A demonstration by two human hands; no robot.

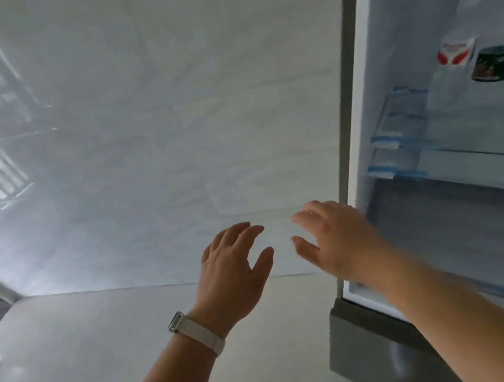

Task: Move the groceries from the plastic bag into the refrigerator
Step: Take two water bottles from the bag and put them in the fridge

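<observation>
The refrigerator (368, 83) stands open at the right, its white interior and glass shelves (465, 151) showing. On an upper shelf sit a white and red carton (456, 53) and a dark round tub (496, 63). My left hand (233, 264), with a pale watch band on the wrist, is raised in front of the grey wall, fingers apart and holding nothing. My right hand (336, 237) hovers beside it, just left of the refrigerator's edge, also spread and holding nothing. No plastic bag is in view.
A glossy grey wall (153, 123) fills the middle and left and reflects a window. Pale floor (74, 361) lies below it. The refrigerator's grey lower section (372, 342) juts out at the bottom right.
</observation>
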